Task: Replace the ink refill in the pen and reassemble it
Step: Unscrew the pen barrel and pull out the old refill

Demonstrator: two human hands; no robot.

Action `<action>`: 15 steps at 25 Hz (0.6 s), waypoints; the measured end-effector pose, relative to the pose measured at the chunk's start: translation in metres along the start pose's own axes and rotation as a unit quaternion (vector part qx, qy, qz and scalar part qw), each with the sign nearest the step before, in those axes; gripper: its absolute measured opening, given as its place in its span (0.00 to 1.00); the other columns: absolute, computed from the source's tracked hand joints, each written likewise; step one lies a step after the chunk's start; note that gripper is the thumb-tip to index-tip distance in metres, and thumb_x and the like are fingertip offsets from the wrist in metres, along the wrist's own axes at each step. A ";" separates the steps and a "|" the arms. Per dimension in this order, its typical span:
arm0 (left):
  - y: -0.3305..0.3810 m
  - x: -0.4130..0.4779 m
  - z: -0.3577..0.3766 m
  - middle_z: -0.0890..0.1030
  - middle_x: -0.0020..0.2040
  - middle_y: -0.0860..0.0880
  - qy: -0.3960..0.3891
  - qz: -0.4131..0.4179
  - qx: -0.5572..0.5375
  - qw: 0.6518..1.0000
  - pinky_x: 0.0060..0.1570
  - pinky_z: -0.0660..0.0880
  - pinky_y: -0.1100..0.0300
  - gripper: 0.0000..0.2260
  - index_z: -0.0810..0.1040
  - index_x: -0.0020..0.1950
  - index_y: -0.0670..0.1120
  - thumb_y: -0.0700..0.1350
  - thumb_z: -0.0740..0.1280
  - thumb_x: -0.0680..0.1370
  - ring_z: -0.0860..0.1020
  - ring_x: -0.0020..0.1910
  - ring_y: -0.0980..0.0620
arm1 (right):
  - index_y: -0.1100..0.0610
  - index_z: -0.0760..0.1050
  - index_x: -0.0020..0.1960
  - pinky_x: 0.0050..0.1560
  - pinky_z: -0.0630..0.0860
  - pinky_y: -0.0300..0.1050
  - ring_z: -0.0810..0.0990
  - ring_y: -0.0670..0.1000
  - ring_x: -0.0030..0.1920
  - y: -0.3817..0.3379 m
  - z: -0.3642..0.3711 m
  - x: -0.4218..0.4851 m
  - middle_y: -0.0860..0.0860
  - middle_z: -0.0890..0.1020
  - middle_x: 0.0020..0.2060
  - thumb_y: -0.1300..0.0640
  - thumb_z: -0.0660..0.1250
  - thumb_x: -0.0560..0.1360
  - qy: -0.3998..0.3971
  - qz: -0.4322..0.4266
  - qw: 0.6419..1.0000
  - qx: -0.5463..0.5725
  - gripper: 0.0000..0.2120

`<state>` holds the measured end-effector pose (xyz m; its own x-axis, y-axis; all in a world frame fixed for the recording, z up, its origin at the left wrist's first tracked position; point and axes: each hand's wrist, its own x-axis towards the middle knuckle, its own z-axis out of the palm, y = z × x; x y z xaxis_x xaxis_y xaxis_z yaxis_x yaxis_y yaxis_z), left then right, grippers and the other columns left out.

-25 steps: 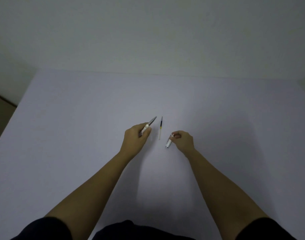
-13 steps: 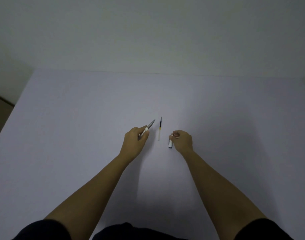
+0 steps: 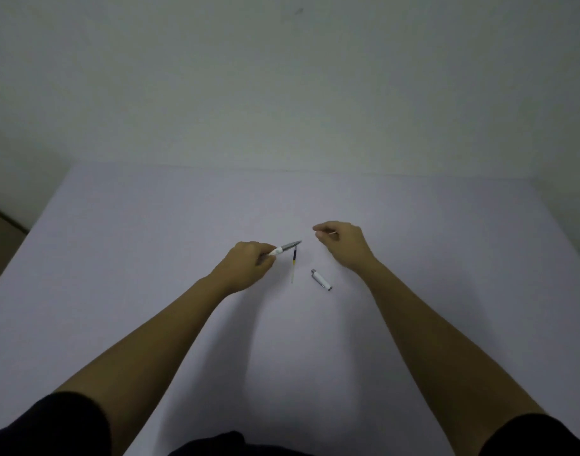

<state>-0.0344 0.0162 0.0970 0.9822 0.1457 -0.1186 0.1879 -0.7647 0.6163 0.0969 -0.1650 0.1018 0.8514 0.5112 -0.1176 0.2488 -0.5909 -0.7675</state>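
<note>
My left hand [image 3: 246, 264] grips the front half of the pen [image 3: 287, 247], white at the fingers, with its grey tip pointing up and right. Just under that tip, a thin ink refill [image 3: 293, 265] with a dark and yellow upper part lies on the table. The pen's white rear half [image 3: 321, 280] lies loose to the right of the refill. Beyond it hovers my right hand [image 3: 343, 245], finger and thumb pinched together. A thin pale sliver [image 3: 332, 232] shows between them, too small to identify.
The pale lilac table [image 3: 150, 258] meets a plain wall at the back. Its left edge drops to a brown floor [image 3: 2, 235]. Both forearms stretch from dark sleeves at the bottom of the view.
My right hand has let go of the white rear half, which now lies on the table, and has moved up and away. The left hand has tilted its pen half flatter.
</note>
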 end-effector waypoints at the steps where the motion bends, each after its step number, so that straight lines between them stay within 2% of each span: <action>1: 0.003 0.000 -0.004 0.77 0.37 0.46 -0.021 0.030 0.044 0.998 0.35 0.65 0.57 0.09 0.78 0.49 0.46 0.45 0.59 0.80 0.74 0.37 0.46 | 0.57 0.79 0.57 0.46 0.69 0.25 0.79 0.48 0.52 -0.014 -0.007 -0.002 0.54 0.83 0.55 0.56 0.63 0.78 -0.036 -0.034 0.999 -0.016 0.11; 3: 0.009 0.000 -0.011 0.79 0.43 0.43 -0.030 0.071 0.100 0.992 0.40 0.66 0.57 0.11 0.76 0.59 0.45 0.46 0.59 0.80 0.75 0.43 0.44 | 0.57 0.78 0.57 0.52 0.72 0.38 0.78 0.50 0.52 -0.037 -0.014 -0.005 0.53 0.83 0.52 0.52 0.58 0.79 -0.128 -0.084 0.983 -0.102 0.14; 4: 0.011 0.000 -0.013 0.79 0.45 0.42 -0.020 0.079 0.103 0.991 0.41 0.65 0.58 0.12 0.75 0.60 0.44 0.46 0.60 0.80 0.75 0.43 0.45 | 0.58 0.78 0.54 0.49 0.73 0.44 0.77 0.53 0.48 -0.045 -0.016 -0.007 0.54 0.83 0.47 0.51 0.56 0.80 -0.174 -0.095 0.968 -0.156 0.16; 6: 0.016 -0.003 -0.016 0.79 0.46 0.42 0.007 0.091 0.093 0.992 0.41 0.64 0.60 0.11 0.76 0.57 0.41 0.46 0.62 0.79 0.72 0.41 0.48 | 0.60 0.77 0.49 0.43 0.71 0.50 0.75 0.56 0.42 -0.057 -0.017 -0.012 0.55 0.80 0.39 0.51 0.54 0.81 -0.236 -0.096 0.936 -0.242 0.17; 7: 0.019 -0.004 -0.017 0.79 0.45 0.42 0.013 0.096 0.087 0.991 0.40 0.64 0.60 0.11 0.77 0.54 0.41 0.47 0.62 0.79 0.71 0.39 0.49 | 0.59 0.78 0.50 0.44 0.72 0.51 0.76 0.57 0.43 -0.060 -0.018 -0.014 0.56 0.82 0.41 0.51 0.54 0.81 -0.250 -0.096 0.928 -0.261 0.17; 10: 0.024 -0.011 -0.016 0.77 0.38 0.45 -0.006 0.106 0.069 0.992 0.36 0.64 0.60 0.11 0.77 0.47 0.41 0.48 0.61 0.79 0.70 0.35 0.50 | 0.55 0.81 0.52 0.47 0.75 0.47 0.80 0.53 0.45 -0.065 -0.025 -0.022 0.53 0.85 0.45 0.53 0.61 0.78 -0.248 -0.109 0.931 -0.246 0.12; 12: 0.025 -0.014 -0.017 0.72 0.31 0.50 -0.026 0.082 0.018 0.996 0.31 0.63 0.63 0.13 0.75 0.39 0.43 0.49 0.60 0.80 0.67 0.30 0.53 | 0.55 0.82 0.51 0.46 0.74 0.47 0.80 0.53 0.45 -0.065 -0.027 -0.026 0.52 0.86 0.45 0.54 0.65 0.76 -0.211 -0.162 0.931 -0.249 0.09; 15: 0.026 -0.016 -0.021 0.74 0.31 0.55 -0.041 0.047 -0.031 0.998 0.29 0.67 0.69 0.13 0.78 0.42 0.47 0.51 0.59 0.80 0.69 0.28 0.58 | 0.54 0.81 0.51 0.49 0.75 0.46 0.79 0.50 0.47 -0.061 -0.028 -0.034 0.50 0.84 0.46 0.53 0.70 0.72 -0.144 -0.229 0.934 -0.232 0.09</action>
<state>-0.0454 0.0077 0.1313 0.9926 0.0214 -0.1196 0.0970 -0.7318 0.6746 0.0656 -0.1633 0.1702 0.4634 0.8841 -0.0601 0.7872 -0.4418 -0.4302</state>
